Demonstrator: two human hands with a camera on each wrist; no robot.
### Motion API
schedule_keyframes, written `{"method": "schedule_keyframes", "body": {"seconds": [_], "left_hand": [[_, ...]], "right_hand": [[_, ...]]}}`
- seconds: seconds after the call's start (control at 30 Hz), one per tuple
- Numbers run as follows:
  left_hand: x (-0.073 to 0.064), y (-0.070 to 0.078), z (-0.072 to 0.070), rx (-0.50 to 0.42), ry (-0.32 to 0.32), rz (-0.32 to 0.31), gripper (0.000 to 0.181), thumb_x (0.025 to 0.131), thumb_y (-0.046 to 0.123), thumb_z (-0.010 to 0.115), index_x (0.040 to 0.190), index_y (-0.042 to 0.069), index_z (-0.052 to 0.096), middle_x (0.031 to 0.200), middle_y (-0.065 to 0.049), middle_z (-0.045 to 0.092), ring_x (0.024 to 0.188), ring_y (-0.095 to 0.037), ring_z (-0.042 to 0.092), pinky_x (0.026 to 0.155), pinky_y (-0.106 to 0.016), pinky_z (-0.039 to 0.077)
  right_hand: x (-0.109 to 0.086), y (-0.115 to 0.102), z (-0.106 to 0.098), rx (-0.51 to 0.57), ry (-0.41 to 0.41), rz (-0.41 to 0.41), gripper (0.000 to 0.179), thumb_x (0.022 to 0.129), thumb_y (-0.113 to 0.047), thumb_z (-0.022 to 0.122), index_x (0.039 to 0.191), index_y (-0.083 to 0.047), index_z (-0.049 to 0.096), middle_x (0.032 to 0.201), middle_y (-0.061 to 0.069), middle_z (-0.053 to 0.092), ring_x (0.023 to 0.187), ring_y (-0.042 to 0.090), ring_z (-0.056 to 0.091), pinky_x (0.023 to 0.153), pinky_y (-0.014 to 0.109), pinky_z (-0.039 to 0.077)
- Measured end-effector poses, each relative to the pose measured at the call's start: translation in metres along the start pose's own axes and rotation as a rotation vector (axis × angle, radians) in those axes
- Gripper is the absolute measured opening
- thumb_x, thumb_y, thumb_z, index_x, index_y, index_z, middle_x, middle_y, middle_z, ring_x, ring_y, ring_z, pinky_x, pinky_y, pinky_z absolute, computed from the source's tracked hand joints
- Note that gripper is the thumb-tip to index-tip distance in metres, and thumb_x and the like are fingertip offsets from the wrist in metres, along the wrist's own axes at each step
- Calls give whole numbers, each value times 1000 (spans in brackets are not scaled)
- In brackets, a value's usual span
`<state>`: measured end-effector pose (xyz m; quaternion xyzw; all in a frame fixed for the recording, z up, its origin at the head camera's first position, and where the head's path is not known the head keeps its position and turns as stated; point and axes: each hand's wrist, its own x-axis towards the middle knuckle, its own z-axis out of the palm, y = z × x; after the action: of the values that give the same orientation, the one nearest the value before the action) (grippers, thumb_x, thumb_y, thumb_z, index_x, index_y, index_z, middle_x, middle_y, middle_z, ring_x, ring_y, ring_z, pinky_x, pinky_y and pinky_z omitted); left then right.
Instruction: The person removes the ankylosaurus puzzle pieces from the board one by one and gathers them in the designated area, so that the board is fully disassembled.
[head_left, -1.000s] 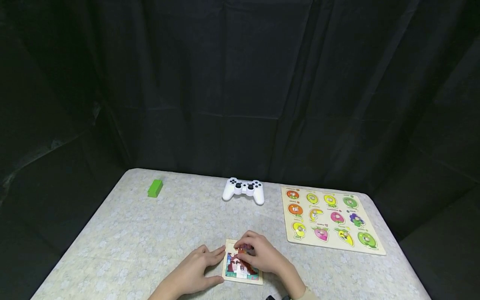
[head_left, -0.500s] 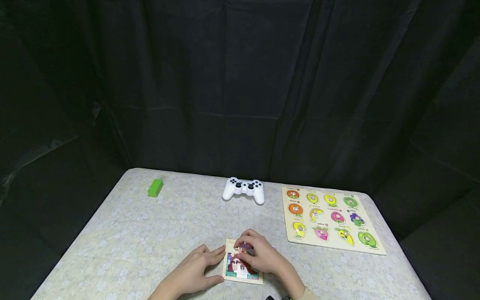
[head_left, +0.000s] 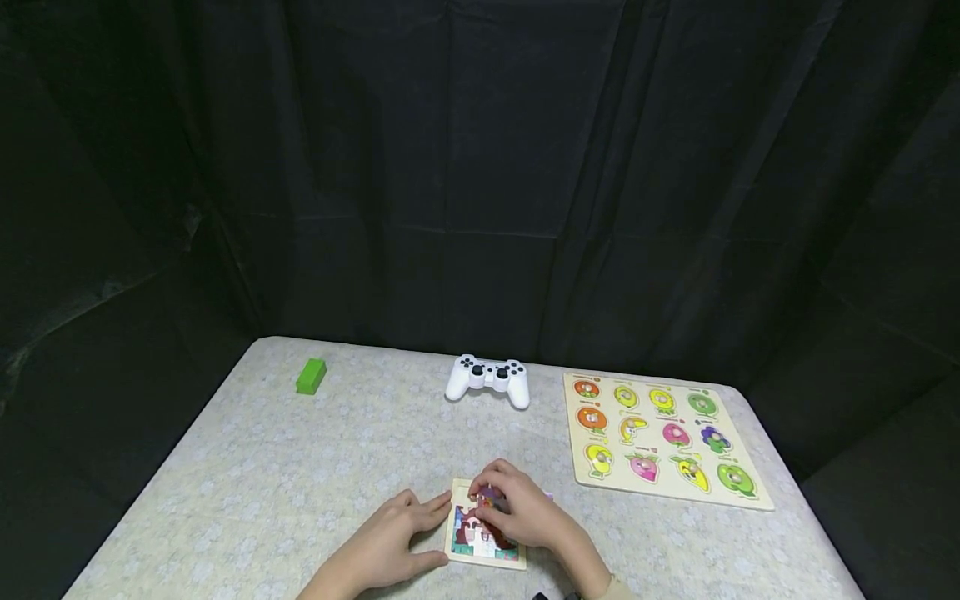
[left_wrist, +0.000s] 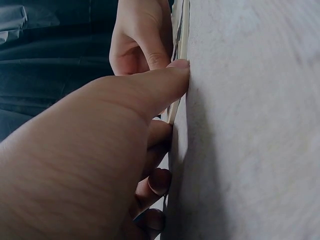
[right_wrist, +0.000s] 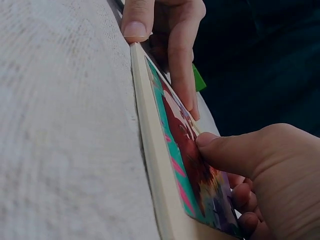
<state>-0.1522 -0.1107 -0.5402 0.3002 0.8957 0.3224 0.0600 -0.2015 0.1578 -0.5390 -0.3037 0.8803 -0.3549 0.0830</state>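
The right hand (head_left: 525,510), fingers curled, touches the puzzle (head_left: 472,537) on the near tabletop (head_left: 360,442); whether it pinches anything I cannot tell. The left hand (head_left: 393,533), spread wide, touches the puzzle's left edge. Unlike a second ago, a pink patch (head_left: 550,496) shows just right of the right hand. Farther lies the controller (head_left: 489,377).

Free tablecloth (head_left: 405,446) beyond the puzzle (head_left: 476,536), up to white controller (head_left: 488,380)

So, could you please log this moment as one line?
left hand: touching puzzle edge | right hand: thumb on puzzle | on table: controller, green block, fruit board
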Motion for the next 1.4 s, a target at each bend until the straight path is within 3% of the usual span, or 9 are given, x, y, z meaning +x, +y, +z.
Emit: {"method": "schedule_keyframes", "body": {"seconds": [0.3, 0.6, 0.87, 0.97, 1.17, 1.4], "left_hand": [[0, -1, 0, 3, -3, 8, 71, 91, 49, 82, 148, 13, 62, 157, 4, 55, 78, 1, 37, 63, -16, 37], [-1, 0, 0, 0, -6, 2, 71, 91, 50, 81, 148, 13, 62, 158, 4, 54, 79, 1, 36, 64, -16, 36], [1, -1, 0, 12, -3, 8, 70, 92, 49, 81, 149, 13, 62, 158, 4, 54, 80, 1, 37, 66, -15, 37], [1, -1, 0, 13, -4, 10, 70, 92, 49, 80, 149, 13, 62, 158, 4, 54, 81, 1, 38, 67, -14, 37], [1, -2, 1, 15, -2, 8, 70, 92, 50, 80, 149, 13, 62, 158, 5, 53, 81, 2, 38, 67, -14, 37], [0, -2, 0, 18, 3, 13, 69, 92, 50, 80, 148, 13, 63, 157, 5, 54, 80, 2, 38, 66, -15, 37]], "right_hand": [[-1, 0, 0, 14, 16, -15, 14, 101, -17, 73, 114, -21, 71, 116, -6, 61, 96, 9, 55, 83, 29, 49], [-3, 0, 0, 13, 28, -43, 18, 102, -10, 69, 115, -22, 70, 117, -7, 63, 100, 8, 57, 88, 33, 51], [-3, 1, 0, 26, 60, -24, 21, 95, -9, 77, 113, -18, 70, 99, -7, 58, 88, 8, 51, 77, 26, 46], [-2, 2, -1, 21, 58, -33, 18, 94, -10, 78, 109, -18, 71, 99, -8, 59, 88, 7, 51, 78, 25, 46], [-1, 3, -3, 5, 49, -24, 25, 96, -13, 77, 120, -15, 71, 102, -8, 61, 89, 6, 51, 78, 25, 47], [-2, 2, -3, -7, 39, -8, 20, 97, -15, 77, 116, -19, 75, 111, -9, 64, 93, 6, 53, 81, 26, 47]]}}
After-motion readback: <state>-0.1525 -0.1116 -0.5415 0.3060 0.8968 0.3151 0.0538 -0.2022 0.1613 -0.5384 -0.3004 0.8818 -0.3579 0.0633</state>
